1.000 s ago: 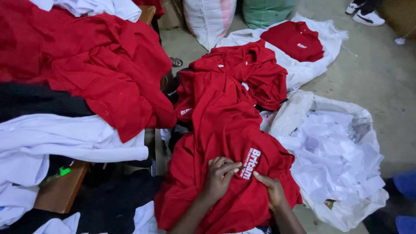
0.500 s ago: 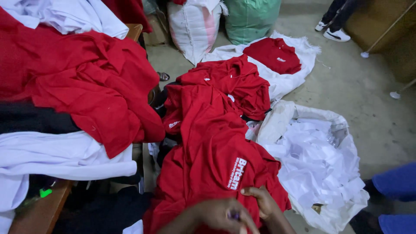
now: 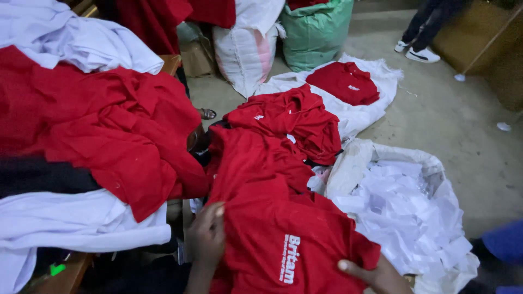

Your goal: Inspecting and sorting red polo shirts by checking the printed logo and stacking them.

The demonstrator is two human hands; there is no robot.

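Observation:
A red shirt with white lettering (image 3: 283,239) lies spread across my lap at the bottom of the head view. My left hand (image 3: 206,239) grips its left edge, fingers curled over the cloth. My right hand (image 3: 370,272) holds the shirt's lower right part, thumb on top; most of that hand is out of frame. More red shirts (image 3: 283,125) trail away from it in a heap.
A table at left holds a pile of red garments (image 3: 103,125), white ones (image 3: 71,223) and a black one. A white sack of crumpled paper (image 3: 403,207) sits right. Beyond lie a folded red shirt on white sacking (image 3: 343,81), two stuffed sacks (image 3: 316,32) and a standing person's shoes (image 3: 422,54).
My hands have moved apart, from together near the lettering to the shirt's left and right sides. The camera has shifted, showing more of the floor and sacks.

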